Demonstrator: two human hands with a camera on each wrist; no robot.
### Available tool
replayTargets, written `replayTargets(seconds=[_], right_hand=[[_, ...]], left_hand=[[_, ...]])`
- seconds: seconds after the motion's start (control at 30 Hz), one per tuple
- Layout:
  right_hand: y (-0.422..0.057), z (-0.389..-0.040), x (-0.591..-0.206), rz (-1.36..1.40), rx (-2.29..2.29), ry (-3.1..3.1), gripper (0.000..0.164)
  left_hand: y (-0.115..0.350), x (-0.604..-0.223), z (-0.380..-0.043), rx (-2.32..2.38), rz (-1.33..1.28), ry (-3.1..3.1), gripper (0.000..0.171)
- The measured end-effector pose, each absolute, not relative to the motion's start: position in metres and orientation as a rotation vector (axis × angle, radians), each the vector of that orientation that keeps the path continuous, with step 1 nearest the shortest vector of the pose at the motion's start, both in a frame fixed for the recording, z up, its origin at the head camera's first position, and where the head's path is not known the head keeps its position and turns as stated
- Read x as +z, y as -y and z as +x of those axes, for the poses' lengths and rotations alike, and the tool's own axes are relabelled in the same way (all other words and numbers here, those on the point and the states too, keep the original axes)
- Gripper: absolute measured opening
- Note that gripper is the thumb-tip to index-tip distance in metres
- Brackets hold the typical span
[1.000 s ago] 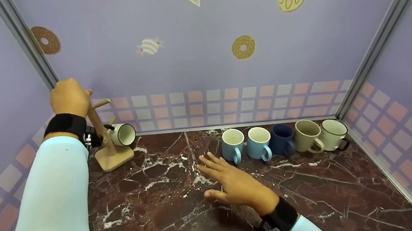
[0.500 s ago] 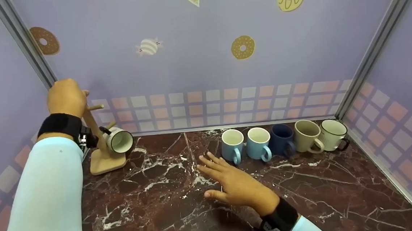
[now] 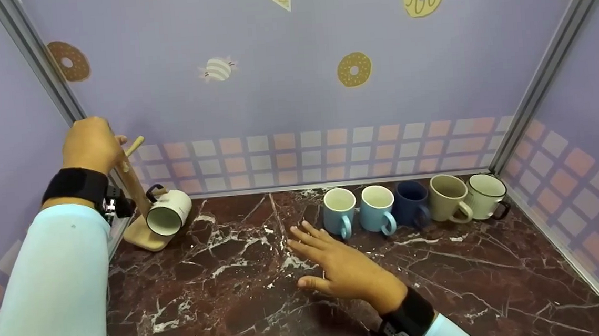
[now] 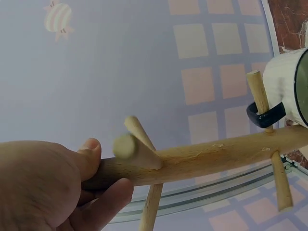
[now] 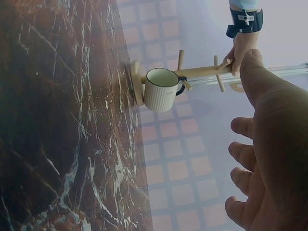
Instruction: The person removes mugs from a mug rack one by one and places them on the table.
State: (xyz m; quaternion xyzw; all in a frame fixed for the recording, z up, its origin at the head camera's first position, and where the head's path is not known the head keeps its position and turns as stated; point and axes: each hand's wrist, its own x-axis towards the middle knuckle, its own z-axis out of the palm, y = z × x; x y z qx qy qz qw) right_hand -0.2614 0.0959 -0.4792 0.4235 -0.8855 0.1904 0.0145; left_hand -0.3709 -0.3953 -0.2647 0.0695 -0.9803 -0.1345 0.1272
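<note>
At the far left my left hand (image 3: 92, 144) grips the top of a wooden mug stand (image 3: 130, 181). In the left wrist view, thumb and fingers wrap the post's end (image 4: 207, 156), near its upper pegs. A white ribbed mug (image 3: 170, 213) with a black rim hangs from a lower peg by its black handle (image 4: 266, 116), mouth tipped towards me. My right hand (image 3: 338, 265) is held over the tabletop with fingers spread, holding nothing. Closest to it stands a light blue mug (image 3: 335, 221), a little beyond the fingertips.
Right of that mug, in a row along the back wall, stand another light blue mug (image 3: 372, 216), a dark blue mug (image 3: 407, 205), a beige mug (image 3: 443, 202) and a white black-rimmed mug (image 3: 479, 205). The table is dark red marble (image 3: 224, 300). Walls close in both sides.
My left hand has moved left with the stand, which has turned, swinging the hanging mug round to face more towards me. The right hand and the row of mugs have stayed put.
</note>
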Motion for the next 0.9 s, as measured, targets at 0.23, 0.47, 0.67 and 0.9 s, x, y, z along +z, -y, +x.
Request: replayTargets(seconds=[0.23, 0.47, 0.67, 0.9], right_hand=[[-0.0979, -0.262, -0.4799, 1.303, 0.596, 2.766, 0.089], [-0.0976, -0.2628, -0.4825, 1.298, 0.592, 2.764, 0.09], [-0.0962, -0.2625, -0.4811, 1.307, 0.593, 2.764, 0.09], [-0.0951, -0.2596, -0.4795, 1.299, 0.6, 2.778, 0.09]], left_hand=[[0.3975, -0.2661, -0.3719, -0.44, 0.117, 2.835, 0.031], [0.3952, -0.2681, -0.3709, -0.459, 0.081, 2.847, 0.038], [0.3894, -0.2689, -0.3714, -0.496, 0.1, 2.865, 0.041], [0.3895, -0.2709, -0.3733, -0.515, 0.104, 2.866, 0.043]])
